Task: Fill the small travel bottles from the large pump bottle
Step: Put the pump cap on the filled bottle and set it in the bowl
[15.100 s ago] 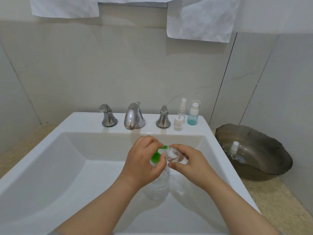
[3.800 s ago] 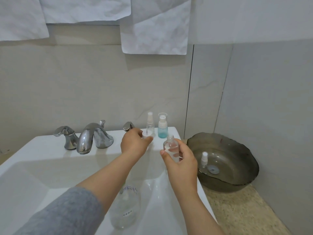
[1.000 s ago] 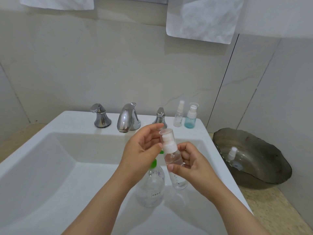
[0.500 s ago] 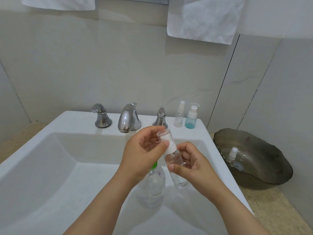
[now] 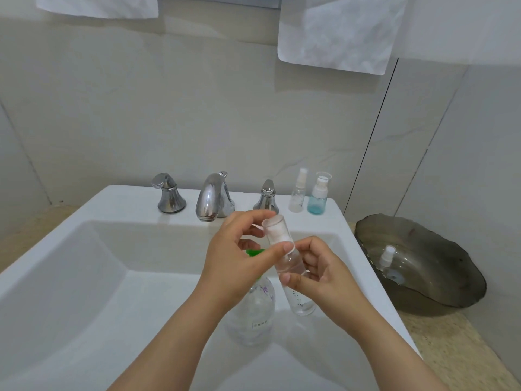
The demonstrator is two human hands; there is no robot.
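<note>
- Over the white sink, the left hand has changed jobs. A few seconds ago it reached to the back ledge while the bottle's neck stood open. Now its fingers and thumb pinch the clear cap, with the white pump head inside it, on top of the bottle.
- Just below that hand, the large pump bottle stands in the basin with nobody holding it, and only the tip of its green pump shows. Its body is clear; I cannot read how much it holds.
- Between the hands, the travel bottle leans with its top to the left and its lower end showing under the right thumb. Something clear seems to be inside, level uncertain. The cap going on suggests this bottle is filled and only needs closing.
- The right hand wraps thumb and curled fingers round the bottle's middle, steadying it.
- On the sink's back ledge, a slim spray bottle stands capped, with a little whitish content at its base. Just beside it, a blue-tinted pump bottle is also capped.
- Far right on the speckled desk, a dark bowl holds another small spray bottle, apparently in shallow water; it may yet need filling.
</note>
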